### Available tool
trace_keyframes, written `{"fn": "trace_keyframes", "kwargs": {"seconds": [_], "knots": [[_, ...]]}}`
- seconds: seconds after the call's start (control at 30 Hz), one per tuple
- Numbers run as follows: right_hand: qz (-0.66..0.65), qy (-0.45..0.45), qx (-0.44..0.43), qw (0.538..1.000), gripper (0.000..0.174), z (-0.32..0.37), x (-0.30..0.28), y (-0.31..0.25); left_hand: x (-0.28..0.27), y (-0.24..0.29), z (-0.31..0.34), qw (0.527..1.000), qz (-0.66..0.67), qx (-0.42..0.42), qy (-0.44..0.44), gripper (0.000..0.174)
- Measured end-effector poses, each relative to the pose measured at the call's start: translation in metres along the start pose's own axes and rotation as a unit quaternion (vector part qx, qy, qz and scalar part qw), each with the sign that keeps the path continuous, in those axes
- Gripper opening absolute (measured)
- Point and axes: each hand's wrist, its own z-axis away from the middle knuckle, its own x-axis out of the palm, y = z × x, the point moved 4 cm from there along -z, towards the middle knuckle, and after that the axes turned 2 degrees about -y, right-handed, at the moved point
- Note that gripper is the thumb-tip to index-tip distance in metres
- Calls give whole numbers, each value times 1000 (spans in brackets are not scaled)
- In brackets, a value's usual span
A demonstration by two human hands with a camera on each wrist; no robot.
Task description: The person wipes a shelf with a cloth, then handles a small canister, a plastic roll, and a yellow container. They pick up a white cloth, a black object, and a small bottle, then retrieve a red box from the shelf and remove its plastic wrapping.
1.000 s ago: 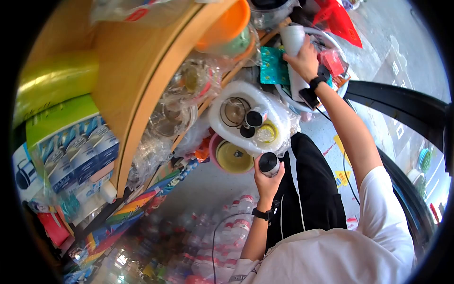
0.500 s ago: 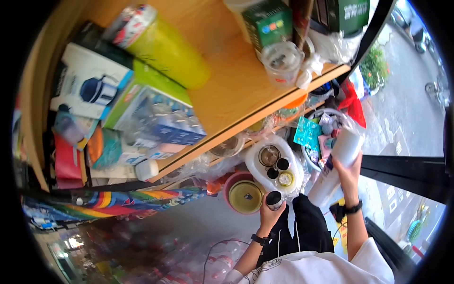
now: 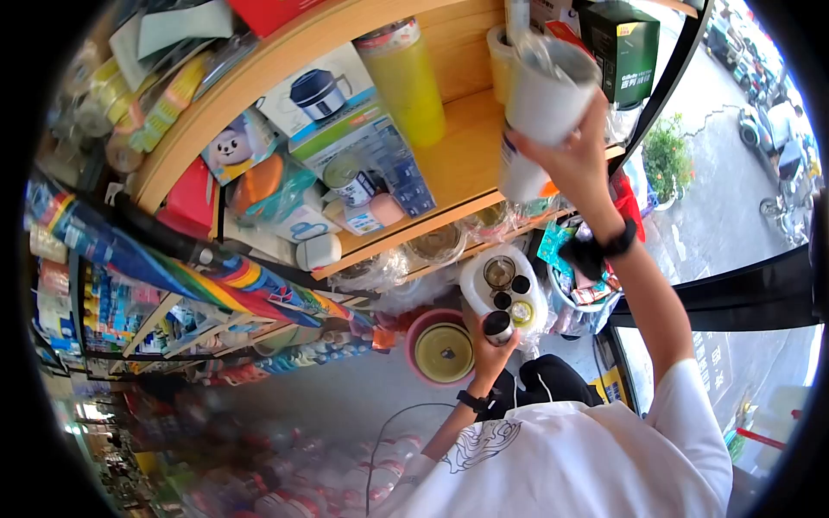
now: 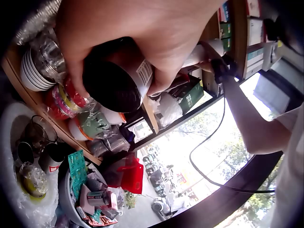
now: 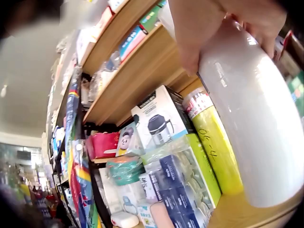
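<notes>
I am gripping a white cylinder (image 3: 546, 99) in my right hand (image 3: 577, 164), fingers and thumb wrapping round its side. I am holding it in front of the wooden shelf (image 3: 471, 164), tilted; whether its lower end is touching the board, I cannot tell. In the right wrist view it is leaning just beside a yellow bottle (image 5: 219, 152), partly covering the space next to it. A box with a jug picture (image 5: 159, 121) is standing beyond the bottle, and small blue boxes (image 5: 178, 190) are sitting in front.

My left hand (image 3: 490, 363) is closing round a black-ended container (image 3: 497, 326), and a barcode label (image 4: 144, 72) is showing on its side. I am holding it low, near a white tub (image 3: 473, 278) that is carrying dark-topped cups (image 3: 521, 284) and a glass (image 3: 499, 272). Beside the tub a pink basin (image 3: 413, 344) is holding a yellowish bowl (image 3: 445, 352), and teal packets (image 4: 77, 170) are sticking out of a crowded bucket (image 4: 68, 209).
</notes>
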Motion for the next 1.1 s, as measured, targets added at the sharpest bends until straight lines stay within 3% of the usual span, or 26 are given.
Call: {"fn": "trace_keyframes", "kwargs": {"seconds": [0.23, 0.4, 0.57, 0.63, 0.87, 1.1], "knots": [[-88, -7, 25, 996, 110, -73, 75, 49, -28, 18, 20, 995, 75, -17, 62, 55], [38, 8, -38, 999, 103, -98, 99, 66, -39, 21, 30, 993, 83, -29, 82, 47], [45, 31, -11, 998, 105, -111, 122, 79, -54, 21, 36, 990, 83, -61, 98, 46], [70, 63, -54, 994, 105, -115, 133, 89, -58, 16, 37, 985, 104, -78, 109, 51], [76, 9, -44, 996, 108, -120, 158, 116, -83, 10, 42, 978, 129, -85, 137, 43], [23, 0, -8, 1000, 108, -131, 168, 131, -84, 6, 45, 976, 120, -97, 154, 52]]}}
